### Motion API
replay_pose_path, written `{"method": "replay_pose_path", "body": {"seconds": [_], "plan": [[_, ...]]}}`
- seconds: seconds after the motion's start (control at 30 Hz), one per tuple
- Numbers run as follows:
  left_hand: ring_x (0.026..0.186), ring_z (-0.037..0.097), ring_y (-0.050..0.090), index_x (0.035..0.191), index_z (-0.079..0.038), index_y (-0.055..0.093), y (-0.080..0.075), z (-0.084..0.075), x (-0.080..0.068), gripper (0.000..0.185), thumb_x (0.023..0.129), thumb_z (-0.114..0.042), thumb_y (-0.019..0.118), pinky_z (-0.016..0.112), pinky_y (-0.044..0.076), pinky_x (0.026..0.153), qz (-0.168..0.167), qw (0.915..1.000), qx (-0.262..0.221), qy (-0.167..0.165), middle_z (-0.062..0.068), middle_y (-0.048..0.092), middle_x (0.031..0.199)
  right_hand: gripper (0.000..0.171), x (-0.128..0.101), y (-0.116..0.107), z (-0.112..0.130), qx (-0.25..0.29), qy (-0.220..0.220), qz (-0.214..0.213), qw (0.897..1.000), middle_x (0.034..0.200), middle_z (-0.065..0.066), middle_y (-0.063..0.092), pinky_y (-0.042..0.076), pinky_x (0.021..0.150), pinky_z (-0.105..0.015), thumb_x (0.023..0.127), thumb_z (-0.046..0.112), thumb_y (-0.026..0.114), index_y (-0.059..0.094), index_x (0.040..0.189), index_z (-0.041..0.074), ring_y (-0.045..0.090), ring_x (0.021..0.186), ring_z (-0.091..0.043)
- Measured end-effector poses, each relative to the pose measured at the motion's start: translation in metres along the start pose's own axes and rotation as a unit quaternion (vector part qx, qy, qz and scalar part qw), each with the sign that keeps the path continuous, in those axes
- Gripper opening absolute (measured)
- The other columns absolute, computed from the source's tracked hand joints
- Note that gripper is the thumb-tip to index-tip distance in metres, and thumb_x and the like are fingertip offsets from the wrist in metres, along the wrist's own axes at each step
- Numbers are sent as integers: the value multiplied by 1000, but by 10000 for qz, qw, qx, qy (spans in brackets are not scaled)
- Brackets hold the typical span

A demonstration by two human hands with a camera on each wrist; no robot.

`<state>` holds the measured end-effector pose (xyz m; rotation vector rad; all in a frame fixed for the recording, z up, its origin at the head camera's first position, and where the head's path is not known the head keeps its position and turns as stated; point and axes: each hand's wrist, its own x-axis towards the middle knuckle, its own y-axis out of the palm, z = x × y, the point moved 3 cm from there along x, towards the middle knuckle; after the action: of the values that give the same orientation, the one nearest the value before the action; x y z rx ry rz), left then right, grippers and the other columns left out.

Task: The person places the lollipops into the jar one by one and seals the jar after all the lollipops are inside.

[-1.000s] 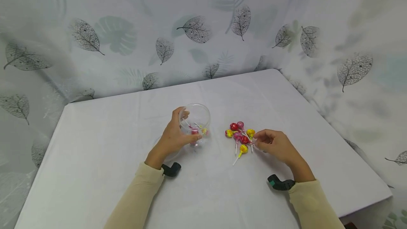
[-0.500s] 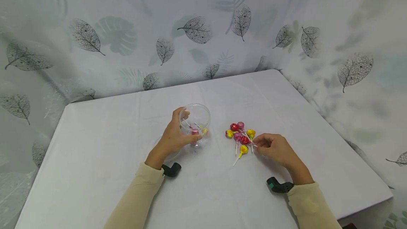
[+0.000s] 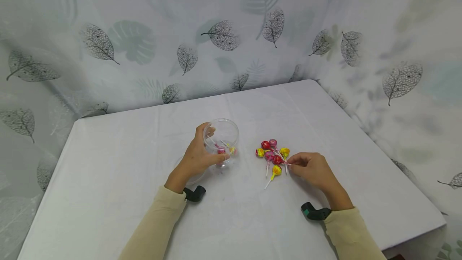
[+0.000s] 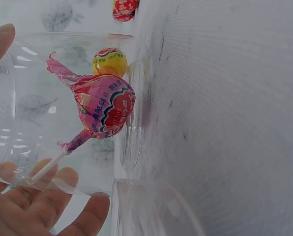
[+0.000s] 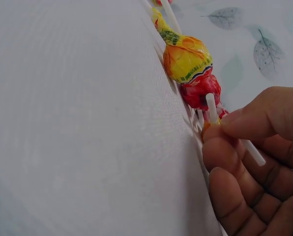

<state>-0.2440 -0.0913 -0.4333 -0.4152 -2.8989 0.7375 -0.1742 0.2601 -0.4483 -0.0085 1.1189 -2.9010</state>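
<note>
In the head view my left hand point(image 3: 201, 153) grips a clear plastic jar point(image 3: 221, 126) around its side. Inside the jar lie a pink-wrapped lollipop point(image 4: 104, 105) and a yellow one point(image 4: 109, 62), both plain in the left wrist view. To the jar's right, several red, pink and yellow lollipops are heaped on the white table. My right hand point(image 3: 313, 171) is at the heap's right side, thumb and forefinger pinching a lollipop's white stick point(image 5: 253, 152). A red lollipop point(image 3: 277, 159) points its wrapper tail toward those fingertips. The pinched lollipop's head is partly hidden in the right wrist view.
A round clear plastic piece point(image 3: 195, 176), like a lid, lies on the table partly under my left wrist. A yellow lollipop point(image 3: 276, 170) sits at the heap's near edge. White cloth covers the table point(image 3: 119, 196), and leaf-printed fabric point(image 3: 144, 43) hangs behind it.
My right hand has shifted slightly down and left, and its fingers have closed on a lollipop stick. My left hand and the jar stay in place.
</note>
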Motion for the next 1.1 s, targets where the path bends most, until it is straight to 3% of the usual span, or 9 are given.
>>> {"method": "replay_pose_path", "body": {"seconds": [0.23,0.53,1.1], "plan": [[145,30,42,158,-26,20,-1,0,-1,110,77,-38,92,59,34,117,-14,10000,24,43,-1,45,158,11,1,0,0,366,116,-272,9989,100,-8,77,51,68,-26,89,2,73,80,96,6,61,87,-21],[145,30,42,159,-27,19,-1,1,-1,111,77,-39,94,59,34,117,1,10000,15,61,-1,44,158,11,1,-1,-1,688,115,-624,9956,97,-12,77,50,67,-25,89,0,70,79,95,3,62,84,-18],[145,29,42,158,-27,20,-1,1,0,109,77,-39,93,59,33,118,1,10000,16,34,-2,45,158,11,-1,-9,5,938,-29,-803,9923,94,-13,77,52,66,-24,92,3,70,79,98,1,64,79,-11]]}}
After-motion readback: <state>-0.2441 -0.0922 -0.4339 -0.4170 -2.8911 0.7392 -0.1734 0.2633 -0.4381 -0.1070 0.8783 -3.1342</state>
